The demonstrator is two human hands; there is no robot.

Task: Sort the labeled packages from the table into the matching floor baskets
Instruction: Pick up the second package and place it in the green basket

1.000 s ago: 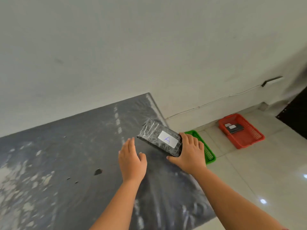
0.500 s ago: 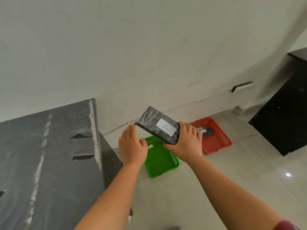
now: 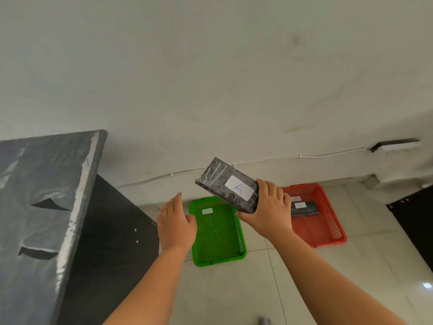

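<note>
At the far left stands the counter [image 3: 42, 184], its top wrapped in a wrinkled grey plastic sheet with two dark tears near the right edge; its black side panel [image 3: 112, 231] drops to the floor beside it. Just right of that panel the left hand [image 3: 175, 221] hovers in the air, palm down, fingers loosely spread and holding nothing. It is apart from the package, and its thumb overlaps the left rim of the green basket [image 3: 241, 240] in the view.

The green basket sits on the tiled floor [image 3: 304, 289] near the wall; a small white label [image 3: 207, 210] lies inside at its far end, and what is written on it cannot be read. Above the basket's far right corner the right hand [image 3: 269, 207] grips the package [image 3: 220, 181], a flat black block wrapped in clear film, by its near right end, thumb beneath and fingers over the edge. The package is tilted, its far left end raised, and its white sticker [image 3: 239, 188] bears a blue letter A.

Right of the green basket, just beside it, lies the red basket [image 3: 328, 221], holding a dark package [image 3: 304, 208] with white labels at its far end. A white cable [image 3: 304, 156] runs along the wall to a power strip [image 3: 396, 145] at the far right.
</note>
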